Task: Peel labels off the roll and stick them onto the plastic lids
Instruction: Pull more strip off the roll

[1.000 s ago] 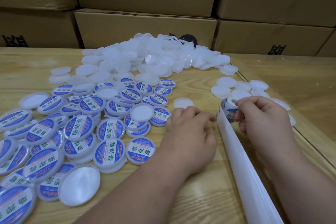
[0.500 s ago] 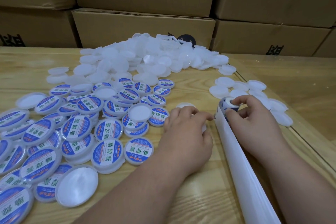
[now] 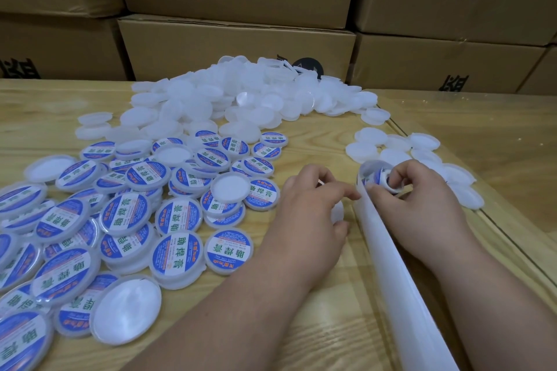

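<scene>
Right, the right hand (image 3: 419,208) sits at the far end of the label roll (image 3: 376,179), fingers (image 3: 380,190) curled and pinching at the label there, while the spent backing strip (image 3: 398,274) runs in a long line from that spot back toward the person. The left hand (image 3: 310,214) lies just left of the strip, fingers curled over a blank lid (image 3: 337,213) on the desk (image 3: 301,325). So the label lies to the right of the waiting lid, the right hand is nearer, and the carry looks like a short hop leftward across the strip.
</scene>
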A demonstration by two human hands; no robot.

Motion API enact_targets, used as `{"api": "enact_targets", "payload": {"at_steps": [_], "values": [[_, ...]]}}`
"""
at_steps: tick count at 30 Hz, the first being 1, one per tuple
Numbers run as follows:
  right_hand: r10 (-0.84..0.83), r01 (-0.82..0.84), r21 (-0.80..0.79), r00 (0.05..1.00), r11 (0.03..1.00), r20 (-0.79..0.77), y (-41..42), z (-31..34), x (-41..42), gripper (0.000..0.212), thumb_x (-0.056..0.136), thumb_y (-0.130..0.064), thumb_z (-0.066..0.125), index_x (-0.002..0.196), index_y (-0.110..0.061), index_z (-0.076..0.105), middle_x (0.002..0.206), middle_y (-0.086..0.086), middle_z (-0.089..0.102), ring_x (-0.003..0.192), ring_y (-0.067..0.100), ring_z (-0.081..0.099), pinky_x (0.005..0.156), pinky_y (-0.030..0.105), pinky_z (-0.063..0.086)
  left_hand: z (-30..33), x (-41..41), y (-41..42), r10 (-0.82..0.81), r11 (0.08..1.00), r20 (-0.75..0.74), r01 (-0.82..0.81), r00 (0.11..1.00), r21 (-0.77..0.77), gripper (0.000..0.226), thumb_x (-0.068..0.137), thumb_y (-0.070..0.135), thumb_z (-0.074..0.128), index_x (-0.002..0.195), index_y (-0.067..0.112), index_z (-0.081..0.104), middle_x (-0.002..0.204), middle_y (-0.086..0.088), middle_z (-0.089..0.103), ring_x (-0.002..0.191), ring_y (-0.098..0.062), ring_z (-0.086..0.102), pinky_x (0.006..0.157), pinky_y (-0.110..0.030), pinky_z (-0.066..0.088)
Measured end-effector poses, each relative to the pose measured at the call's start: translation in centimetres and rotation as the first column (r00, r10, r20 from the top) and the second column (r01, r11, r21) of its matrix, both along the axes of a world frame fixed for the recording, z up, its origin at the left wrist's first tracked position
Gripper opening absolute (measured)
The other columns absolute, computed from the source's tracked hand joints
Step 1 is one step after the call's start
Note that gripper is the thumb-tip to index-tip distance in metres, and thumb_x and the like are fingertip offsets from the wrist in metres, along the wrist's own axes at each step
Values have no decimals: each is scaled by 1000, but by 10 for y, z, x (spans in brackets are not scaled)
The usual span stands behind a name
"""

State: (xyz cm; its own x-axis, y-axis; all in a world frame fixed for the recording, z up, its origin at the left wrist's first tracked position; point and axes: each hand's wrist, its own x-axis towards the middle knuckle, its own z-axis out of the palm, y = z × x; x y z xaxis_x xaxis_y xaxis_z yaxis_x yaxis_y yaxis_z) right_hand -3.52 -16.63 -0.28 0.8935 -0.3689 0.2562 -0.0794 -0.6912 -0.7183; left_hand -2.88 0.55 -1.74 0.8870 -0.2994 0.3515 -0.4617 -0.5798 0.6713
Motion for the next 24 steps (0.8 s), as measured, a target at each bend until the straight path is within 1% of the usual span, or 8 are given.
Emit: {"api": "enact_targets", "payload": {"at_steps": [5,9,11,13,15,17,19,24], "values": [[-15,15,3,999,1000,31,-1,1,0,22,82,-34,73,79,-24,54,86,-4,63,66,12,58,55,30,36,6,-2,1,-46,998,10,47,999,-41,47,85,3,70,117,38,69,154,17,31,127,-6,40,98,-7,24],[12,-12,-8,1000,1000,26,0,3,-3,17,80,-32,74,81,-28,57,77,-5,65,64,9,58,55,30,40,12,-5,1,-70,992,-4,69,998,-106,53,87,-3,62,115,41,69,161,20,26,140,-4,37,96,2,22],[22,-22,-17,999,1000,25,0,4,-3,15,79,-30,73,82,-31,58,71,-6,65,61,6,58,53,29,40,12,-5,0,-68,987,-26,64,997,-150,54,87,-2,61,114,44,69,161,21,27,139,-14,44,91,6,25],[35,-35,-33,999,999,12,1,4,-3,13,82,-30,71,83,-34,59,75,-9,65,63,1,58,53,28,38,10,-5,-1,-65,981,-54,54,996,-185,53,88,1,60,116,45,68,158,20,35,127,-20,55,91,-3,39],[50,-50,-51,999,997,-3,0,3,-2,13,85,-36,70,84,-36,58,89,-13,62,70,-3,59,56,26,38,8,-4,-2,-50,979,-48,40,998,-201,49,88,4,62,119,42,68,138,17,58,116,-5,58,94,-15,47],[68,-68,-78,998,995,-10,0,2,-2,17,84,-40,72,85,-37,56,98,-15,57,77,-1,60,60,23,38,6,-2,-2,-41,979,-62,27,997,-204,41,89,9,65,119,37,69,100,19,68,94,3,60,81,-9,46],[82,-83,-108,997,991,-16,-1,1,-2,19,82,-39,73,86,-39,54,100,-16,54,81,-1,60,62,21,37,3,-1,-2,-45,980,-90,26,995,-195,35,90,14,67,117,35,69,83,18,62,83,3,57,71,-5,41],[95,-95,-159,995,983,-10,-3,-2,0,20,87,-33,72,86,-41,54,101,-20,52,77,-5,59,60,15,34,3,-1,-2,-19,977,-47,8,999,-213,31,99,12,52,110,39,64,109,12,49,109,-1,48,90,-7,34]]}}
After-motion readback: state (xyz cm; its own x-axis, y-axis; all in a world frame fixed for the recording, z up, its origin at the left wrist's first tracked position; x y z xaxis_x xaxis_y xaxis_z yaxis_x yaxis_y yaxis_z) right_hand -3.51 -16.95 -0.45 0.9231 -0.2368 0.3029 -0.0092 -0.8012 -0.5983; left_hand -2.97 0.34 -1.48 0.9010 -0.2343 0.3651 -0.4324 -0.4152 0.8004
